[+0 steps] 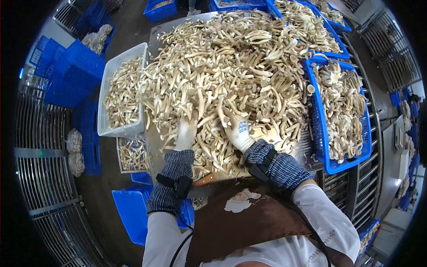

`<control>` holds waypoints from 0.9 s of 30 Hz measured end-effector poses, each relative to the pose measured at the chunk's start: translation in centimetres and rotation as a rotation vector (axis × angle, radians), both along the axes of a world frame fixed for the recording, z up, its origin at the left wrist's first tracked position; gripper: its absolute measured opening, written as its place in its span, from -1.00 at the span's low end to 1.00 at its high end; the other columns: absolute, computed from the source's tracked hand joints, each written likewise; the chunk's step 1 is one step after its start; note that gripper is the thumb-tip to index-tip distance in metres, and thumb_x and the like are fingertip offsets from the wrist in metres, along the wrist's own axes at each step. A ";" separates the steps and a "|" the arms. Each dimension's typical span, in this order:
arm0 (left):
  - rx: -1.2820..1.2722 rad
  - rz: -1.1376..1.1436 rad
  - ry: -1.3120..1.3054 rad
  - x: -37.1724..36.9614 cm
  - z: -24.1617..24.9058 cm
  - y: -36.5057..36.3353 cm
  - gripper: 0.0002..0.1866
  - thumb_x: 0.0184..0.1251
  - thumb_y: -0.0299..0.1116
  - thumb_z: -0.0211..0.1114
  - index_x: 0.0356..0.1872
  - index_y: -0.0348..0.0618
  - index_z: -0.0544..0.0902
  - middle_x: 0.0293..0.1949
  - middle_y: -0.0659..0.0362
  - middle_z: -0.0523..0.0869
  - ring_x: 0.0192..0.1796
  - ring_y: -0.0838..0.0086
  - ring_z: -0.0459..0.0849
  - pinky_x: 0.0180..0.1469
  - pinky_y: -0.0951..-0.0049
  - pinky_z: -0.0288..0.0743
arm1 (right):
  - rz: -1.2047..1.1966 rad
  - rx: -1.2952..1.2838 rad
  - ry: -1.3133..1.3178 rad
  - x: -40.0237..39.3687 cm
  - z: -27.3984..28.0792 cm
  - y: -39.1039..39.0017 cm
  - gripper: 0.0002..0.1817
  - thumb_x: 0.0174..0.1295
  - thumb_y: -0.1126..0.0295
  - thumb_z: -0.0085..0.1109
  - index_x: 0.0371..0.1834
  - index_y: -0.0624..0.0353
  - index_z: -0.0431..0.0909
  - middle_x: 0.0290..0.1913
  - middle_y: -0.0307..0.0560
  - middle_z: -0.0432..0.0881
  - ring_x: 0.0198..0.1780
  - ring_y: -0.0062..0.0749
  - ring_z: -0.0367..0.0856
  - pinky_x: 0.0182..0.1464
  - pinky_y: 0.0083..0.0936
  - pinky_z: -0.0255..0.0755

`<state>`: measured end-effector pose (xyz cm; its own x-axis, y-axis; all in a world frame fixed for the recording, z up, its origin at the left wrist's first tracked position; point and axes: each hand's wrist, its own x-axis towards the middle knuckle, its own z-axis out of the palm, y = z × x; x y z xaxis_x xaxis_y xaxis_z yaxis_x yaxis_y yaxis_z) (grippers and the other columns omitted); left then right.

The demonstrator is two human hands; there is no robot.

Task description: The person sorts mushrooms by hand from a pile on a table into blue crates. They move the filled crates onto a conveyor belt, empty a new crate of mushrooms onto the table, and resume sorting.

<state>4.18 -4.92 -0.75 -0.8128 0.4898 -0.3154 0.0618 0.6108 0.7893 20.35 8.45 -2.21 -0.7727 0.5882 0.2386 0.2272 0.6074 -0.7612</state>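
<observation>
Presently, both white-gloved hands, left hand (187, 131) and right hand (238, 131), are laid spread, fingers apart, on the heap of pale long-stemmed mushrooms (222, 66) covering the metal bench (153, 35); nothing is pinched.

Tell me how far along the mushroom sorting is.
Done: the white crate is mostly filled with mushrooms. In hand: the left hand and right hand, both gloved, dig into the pile. Left: that pile covers most of the table, and the blue crates hold uncut clusters.
</observation>
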 end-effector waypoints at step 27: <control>-0.021 -0.583 0.032 -3.8 -4.5 37.9 -0.28 0.20 -0.24 0.46 0.28 -0.47 0.40 0.11 -0.22 0.64 0.12 0.11 0.65 0.23 0.35 0.51 | 0.009 -0.691 -0.032 13.4 -4.4 8.4 -0.61 0.29 0.39 0.26 0.13 0.36 0.53 0.04 0.13 0.65 0.08 -0.27 0.61 0.19 -0.38 0.46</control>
